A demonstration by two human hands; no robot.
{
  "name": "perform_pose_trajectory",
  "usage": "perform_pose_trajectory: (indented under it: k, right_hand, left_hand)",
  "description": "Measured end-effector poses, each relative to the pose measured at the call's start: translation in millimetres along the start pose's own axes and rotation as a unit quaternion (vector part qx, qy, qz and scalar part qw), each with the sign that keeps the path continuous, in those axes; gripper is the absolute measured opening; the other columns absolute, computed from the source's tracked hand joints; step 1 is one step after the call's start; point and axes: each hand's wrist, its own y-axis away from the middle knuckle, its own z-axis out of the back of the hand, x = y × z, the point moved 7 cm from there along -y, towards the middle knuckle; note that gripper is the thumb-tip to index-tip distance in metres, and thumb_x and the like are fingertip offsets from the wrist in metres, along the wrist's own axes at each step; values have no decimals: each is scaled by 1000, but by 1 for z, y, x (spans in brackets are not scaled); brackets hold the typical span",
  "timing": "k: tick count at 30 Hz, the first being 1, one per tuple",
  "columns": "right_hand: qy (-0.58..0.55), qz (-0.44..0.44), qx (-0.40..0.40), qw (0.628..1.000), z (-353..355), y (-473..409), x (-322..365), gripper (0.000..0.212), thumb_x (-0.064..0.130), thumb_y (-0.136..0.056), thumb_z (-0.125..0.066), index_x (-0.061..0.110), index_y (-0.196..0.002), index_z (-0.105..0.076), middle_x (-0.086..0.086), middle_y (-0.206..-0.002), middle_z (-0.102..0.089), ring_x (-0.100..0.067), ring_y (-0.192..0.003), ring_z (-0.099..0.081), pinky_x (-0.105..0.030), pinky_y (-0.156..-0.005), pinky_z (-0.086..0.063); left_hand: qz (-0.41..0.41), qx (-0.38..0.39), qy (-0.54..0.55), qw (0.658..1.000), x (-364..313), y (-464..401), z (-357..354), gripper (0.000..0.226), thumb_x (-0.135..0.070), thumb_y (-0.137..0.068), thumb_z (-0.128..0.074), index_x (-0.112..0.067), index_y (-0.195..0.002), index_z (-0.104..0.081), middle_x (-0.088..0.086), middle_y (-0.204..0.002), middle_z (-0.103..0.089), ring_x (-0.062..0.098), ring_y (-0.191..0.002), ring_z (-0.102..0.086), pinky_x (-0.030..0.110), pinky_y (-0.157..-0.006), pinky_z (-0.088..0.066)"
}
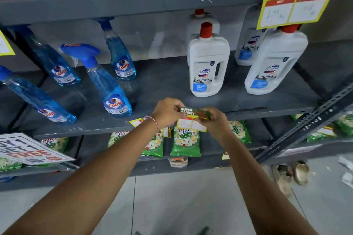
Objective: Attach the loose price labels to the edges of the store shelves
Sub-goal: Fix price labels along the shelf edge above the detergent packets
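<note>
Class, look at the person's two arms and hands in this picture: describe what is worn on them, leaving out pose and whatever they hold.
Both forearms are bare, with no sleeves, gloves or watch in view. The left hand has a thin red-and-white thread band around its wrist. The right hand and its wrist show nothing worn.

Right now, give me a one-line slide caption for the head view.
Both hands, left hand and right hand, hold a yellow-and-green paper price label against the grey metal shelf edge below white bottles.

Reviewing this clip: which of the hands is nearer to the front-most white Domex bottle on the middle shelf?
Right. The right hand sits almost directly below the Domex bottle, pinching the price label at the shelf edge. The left hand holds the label's other end, farther left.
</note>
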Motion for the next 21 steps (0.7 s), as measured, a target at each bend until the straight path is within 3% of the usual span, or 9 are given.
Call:
perform_pose_trajectory:
  k: [2, 4, 7, 10, 13, 15, 17, 21]
  right_hand:
    - [23, 10, -23, 999, 23, 14, -14, 24, 7, -78, -75, 16, -100, -72, 3, -86, -71, -7, -75, -63, -16, -66, -48]
    - [26, 9, -69, 997, 51, 22, -27, 19, 10, -78, -76, 15, -97, -74, 1, -84, -73, -10, -75, -66, -21, -70, -50]
    - [48, -5, -127, 991, 87, 26, -45, 15, 15, -77, -78, 14, -92, -77, -5, -85, -76, -18, -78, -69, -32, -74, -53]
    - [82, -30, -160, 983, 112, 21, -59, 16, 24, -76, -79, 19, -91, -75, 1, -85, -75, -14, -78, -67, -29, -73, -52]
    - [95, -30, -172, 980, 128, 13, -64, 15, 25, -77, -79, 17, -89, -75, 7, -79, -71, -9, -72, -65, -17, -65, -47]
    - [92, -31, -182, 978, 136, 9, -66, 13, 21, -78, -78, 15, -88, -75, 8, -75, -67, 2, -64, -58, -3, -56, -40]
    - [99, -30, -188, 977, 139, 6, -68, 11, 21, -79, -77, 16, -89, -74, 8, -76, -67, 10, -63, -54, 1, -54, -39]
    - [115, -48, -200, 972, 140, 2, -73, 20, 30, -78, -78, 21, -91, -66, 10, -78, -67, -5, -68, -62, -12, -54, -41]
  left_hand:
    - [1, 15, 21, 1000, -11, 3, -30, 10, -16, -81, -73, -8, -87, -72, -4, -57, -63, 13, -46, -62, 9, -47, -48]
    - [4, 29, 35, 999, -25, 2, -60, 13, -18, -85, -68, -5, -83, -70, 2, -54, -63, 24, -50, -68, 20, -50, -54]
    - [-2, 39, 34, 999, -46, -5, -99, 25, -23, -87, -66, -2, -74, -67, 12, -58, -70, 23, -54, -72, 12, -44, -46]
    - [8, 40, 40, 998, -59, -13, -128, 30, -25, -88, -65, 1, -72, -65, 18, -66, -74, 21, -56, -74, 19, -48, -49]
    - [15, 20, 55, 998, -66, -22, -143, 34, -26, -88, -66, 2, -68, -63, 19, -67, -73, 25, -59, -74, 34, -62, -61]
    - [13, 9, 51, 999, -70, -26, -148, 36, -28, -87, -66, 1, -66, -61, 19, -65, -72, 27, -61, -74, 42, -64, -62]
    - [15, 4, 37, 999, -73, -27, -151, 38, -29, -87, -64, 0, -63, -59, 18, -65, -72, 28, -63, -73, 44, -63, -62]
    - [17, -2, -14, 1000, -76, -32, -151, 41, -33, -87, -61, -4, -58, -58, 17, -63, -70, 29, -63, -70, 40, -67, -60]
